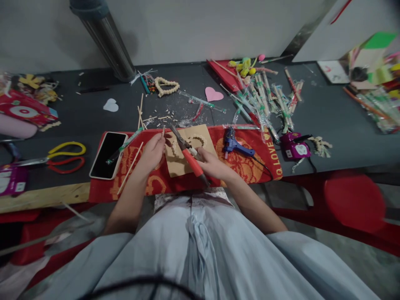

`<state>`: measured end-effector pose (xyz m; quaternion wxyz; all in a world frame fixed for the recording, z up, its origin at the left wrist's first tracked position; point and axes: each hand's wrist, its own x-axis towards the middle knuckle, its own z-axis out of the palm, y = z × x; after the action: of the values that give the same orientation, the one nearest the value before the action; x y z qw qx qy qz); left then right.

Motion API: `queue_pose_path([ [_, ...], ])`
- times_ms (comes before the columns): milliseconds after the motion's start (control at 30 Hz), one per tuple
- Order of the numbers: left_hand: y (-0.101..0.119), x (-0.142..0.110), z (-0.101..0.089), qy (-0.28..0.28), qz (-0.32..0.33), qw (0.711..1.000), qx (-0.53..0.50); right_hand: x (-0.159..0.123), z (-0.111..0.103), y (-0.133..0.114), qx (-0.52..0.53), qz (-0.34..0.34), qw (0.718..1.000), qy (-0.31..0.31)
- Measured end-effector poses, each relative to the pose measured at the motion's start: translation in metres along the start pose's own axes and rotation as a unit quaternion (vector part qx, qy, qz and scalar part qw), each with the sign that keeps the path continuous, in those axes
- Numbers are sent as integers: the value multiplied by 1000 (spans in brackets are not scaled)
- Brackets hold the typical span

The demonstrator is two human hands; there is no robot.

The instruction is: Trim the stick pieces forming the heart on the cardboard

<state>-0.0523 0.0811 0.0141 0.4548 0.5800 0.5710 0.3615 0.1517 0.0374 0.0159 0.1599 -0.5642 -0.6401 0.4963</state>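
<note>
My right hand [212, 162] is wrapped round pliers [192, 161] with orange-red handles, their metal jaws pointing up and left. In a pinch, my left hand [153, 151] holds a thin wooden stick [163, 131], its tip showing above the fingers close to the jaws. Below both hands lies a brown card [178, 170] bearing an outline of small pale pieces [196, 140], partly hidden by the pliers and fingers. The card rests on a red and orange cloth [150, 183]. A longer stick [130, 168] lies beside my left forearm.
Left are a phone [108, 156] and scissors [67, 156]. On the right sit a blue glue gun [237, 146] and a purple device [293, 146]. Wrapped stick bundles [262, 98], a pale heart-shaped frame [166, 86], a pink paper heart [214, 94] and cut bits lie behind.
</note>
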Motion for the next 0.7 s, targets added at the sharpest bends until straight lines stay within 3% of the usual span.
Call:
queue_pose_path([
  [133,-3,1,-4,-4,41,994,99,-3,1,-3,1,-20,1000,-24],
  [300,4,-1,-6,-42,70,987,135,-4,0,-5,24,-39,998,-40],
  [700,12,-5,-15,-49,65,970,231,-2,-5,-8,79,-73,992,-63],
])
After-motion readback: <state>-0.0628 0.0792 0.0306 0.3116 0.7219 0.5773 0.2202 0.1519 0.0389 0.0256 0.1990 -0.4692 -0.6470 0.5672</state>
